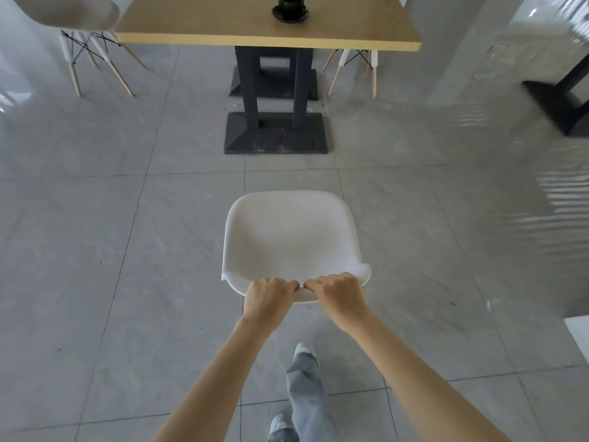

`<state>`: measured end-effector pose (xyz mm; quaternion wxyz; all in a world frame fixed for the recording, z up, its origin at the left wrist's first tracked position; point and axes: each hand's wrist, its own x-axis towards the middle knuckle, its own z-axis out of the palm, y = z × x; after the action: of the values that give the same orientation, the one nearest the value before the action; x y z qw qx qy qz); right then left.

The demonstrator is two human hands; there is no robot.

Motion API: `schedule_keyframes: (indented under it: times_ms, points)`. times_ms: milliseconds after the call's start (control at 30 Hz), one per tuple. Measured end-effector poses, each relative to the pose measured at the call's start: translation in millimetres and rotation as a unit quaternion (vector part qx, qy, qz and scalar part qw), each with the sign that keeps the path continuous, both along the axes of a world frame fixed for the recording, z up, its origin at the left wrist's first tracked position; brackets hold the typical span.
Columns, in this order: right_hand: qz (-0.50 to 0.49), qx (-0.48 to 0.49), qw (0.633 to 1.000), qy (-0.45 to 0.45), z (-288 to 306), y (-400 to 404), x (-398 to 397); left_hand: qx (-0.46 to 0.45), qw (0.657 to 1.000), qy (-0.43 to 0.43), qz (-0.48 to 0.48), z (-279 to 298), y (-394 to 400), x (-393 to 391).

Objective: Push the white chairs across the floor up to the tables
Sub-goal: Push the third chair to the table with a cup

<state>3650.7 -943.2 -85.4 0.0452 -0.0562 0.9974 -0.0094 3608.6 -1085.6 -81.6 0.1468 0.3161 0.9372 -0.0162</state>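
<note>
White chair (291, 237), its backrest grasped by both hands' fingers (331, 280), stands well short of the wooden counter (267, 36), floor yet to cross.

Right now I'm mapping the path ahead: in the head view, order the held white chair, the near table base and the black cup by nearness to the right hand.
1. White chair: gripped at its backrest by the right hand, beside the left hand.
2. Near table base: on the floor straight ahead, past the seat.
3. Black cup: on the tabletop, farthest.
</note>
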Motion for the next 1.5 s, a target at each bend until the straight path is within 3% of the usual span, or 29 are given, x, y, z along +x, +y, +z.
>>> schedule_keyframes:
  times_ms: [1133,1500]
  points:
    - [0.0,-0.03,1.0,-0.005,-1.9,58.9,-174.0,0.043,0.997,0.01,0.055,2.2,60.1,-167.7]
    - [0.016,-0.029,0.999,0.011,-3.0,75.1,-207.0,0.019,0.999,0.002,0.05,1.2,77.4,-200.4]
